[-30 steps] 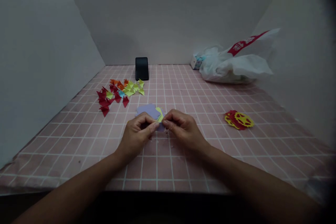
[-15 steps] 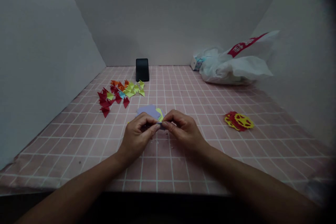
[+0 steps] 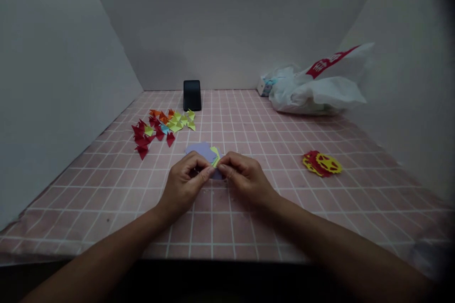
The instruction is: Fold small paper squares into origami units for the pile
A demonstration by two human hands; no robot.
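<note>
My left hand [image 3: 186, 183] and my right hand [image 3: 249, 177] meet fingertip to fingertip above the middle of the table, both closed in a pinch. Between them shows a small piece of purple paper [image 3: 217, 174], mostly covered by the fingers and thumbs. Just behind the fingertips lie flat purple paper pieces [image 3: 199, 149], with yellow-green paper [image 3: 215, 153] at their right side. The left hand partly hides this pile.
Several folded paper figures [image 3: 170, 138], red, orange, yellow and blue, lie at the left. A black phone [image 3: 192, 95] leans upright behind them. Red and yellow paper cut-outs [image 3: 329, 164] sit at the right. A white plastic bag [image 3: 316, 94] rests beside a small box [image 3: 263, 86] at the back.
My fingertips have shifted slightly, and the purple paper between them now shows lower, below the fingers. The view has moved a little; the other things on the table stay put.
</note>
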